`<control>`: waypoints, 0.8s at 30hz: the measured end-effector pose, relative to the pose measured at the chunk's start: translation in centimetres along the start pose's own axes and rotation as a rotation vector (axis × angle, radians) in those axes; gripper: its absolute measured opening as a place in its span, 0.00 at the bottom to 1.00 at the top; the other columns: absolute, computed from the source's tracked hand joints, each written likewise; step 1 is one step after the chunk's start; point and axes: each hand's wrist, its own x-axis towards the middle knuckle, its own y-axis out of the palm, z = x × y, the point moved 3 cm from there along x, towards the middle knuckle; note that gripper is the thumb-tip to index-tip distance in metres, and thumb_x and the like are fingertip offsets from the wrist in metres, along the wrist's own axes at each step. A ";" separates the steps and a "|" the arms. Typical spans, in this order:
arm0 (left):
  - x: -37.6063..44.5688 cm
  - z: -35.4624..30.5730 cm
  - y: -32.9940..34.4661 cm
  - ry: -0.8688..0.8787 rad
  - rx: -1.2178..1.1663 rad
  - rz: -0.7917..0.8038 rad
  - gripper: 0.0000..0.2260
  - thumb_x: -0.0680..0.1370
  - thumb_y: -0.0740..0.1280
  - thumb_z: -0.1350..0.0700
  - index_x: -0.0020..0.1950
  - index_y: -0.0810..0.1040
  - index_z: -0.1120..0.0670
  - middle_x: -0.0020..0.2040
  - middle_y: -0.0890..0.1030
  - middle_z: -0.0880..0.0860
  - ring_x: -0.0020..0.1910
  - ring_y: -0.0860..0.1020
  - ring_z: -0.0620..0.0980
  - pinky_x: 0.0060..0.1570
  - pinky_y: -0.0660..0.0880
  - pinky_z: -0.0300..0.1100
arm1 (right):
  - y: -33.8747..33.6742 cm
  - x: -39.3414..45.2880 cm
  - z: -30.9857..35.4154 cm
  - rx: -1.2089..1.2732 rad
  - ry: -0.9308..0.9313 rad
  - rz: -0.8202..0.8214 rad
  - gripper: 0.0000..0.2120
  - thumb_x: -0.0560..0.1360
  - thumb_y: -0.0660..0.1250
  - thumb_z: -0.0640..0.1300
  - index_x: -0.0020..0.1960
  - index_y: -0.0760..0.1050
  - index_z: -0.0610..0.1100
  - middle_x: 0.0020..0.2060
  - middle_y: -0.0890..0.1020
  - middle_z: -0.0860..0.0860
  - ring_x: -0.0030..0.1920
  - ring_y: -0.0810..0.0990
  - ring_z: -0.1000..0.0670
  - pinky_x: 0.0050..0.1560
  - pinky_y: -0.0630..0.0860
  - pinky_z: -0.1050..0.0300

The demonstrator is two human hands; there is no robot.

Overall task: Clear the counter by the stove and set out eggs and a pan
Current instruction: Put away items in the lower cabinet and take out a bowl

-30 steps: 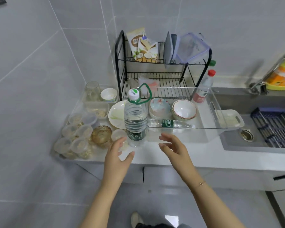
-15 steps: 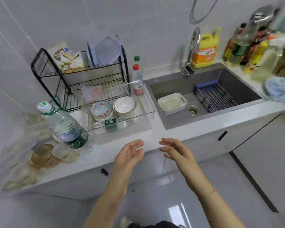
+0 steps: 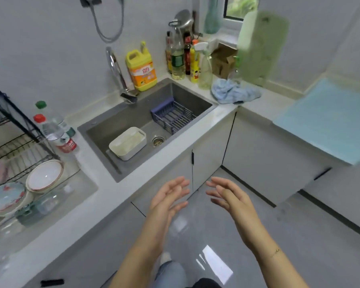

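Note:
My left hand (image 3: 168, 197) and my right hand (image 3: 229, 195) hover side by side over the floor in front of the lower cabinets, palms facing each other, fingers apart, holding nothing. The white counter (image 3: 104, 196) runs from the left around a grey sink (image 3: 187, 98) to the right corner. No eggs, pan or stove appear in this view. A light blue board (image 3: 328, 119) lies on the counter at the right edge.
A white tub (image 3: 127, 142) and blue rack (image 3: 173, 115) sit in the sink. Left: black dish rack (image 3: 13, 125), bowls (image 3: 44, 176), two water bottles (image 3: 56, 134). Back corner: yellow detergent jug (image 3: 141, 68), several sauce bottles (image 3: 182, 57), blue cloth (image 3: 233, 92).
My view has swung right, from the dish rack and big water bottle to the sink and right corner. Both hands left the counter edge and now hang over the floor, empty.

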 end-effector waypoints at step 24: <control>18.1 4.3 37.4 -0.285 0.263 0.851 0.10 0.80 0.62 0.57 0.60 0.78 0.52 0.58 0.82 0.48 0.57 0.80 0.48 0.59 0.74 0.46 | -32.0 2.5 6.2 0.327 -0.116 -0.929 0.11 0.80 0.59 0.38 0.57 0.78 0.42 0.54 0.84 0.46 0.53 0.82 0.47 0.57 0.78 0.53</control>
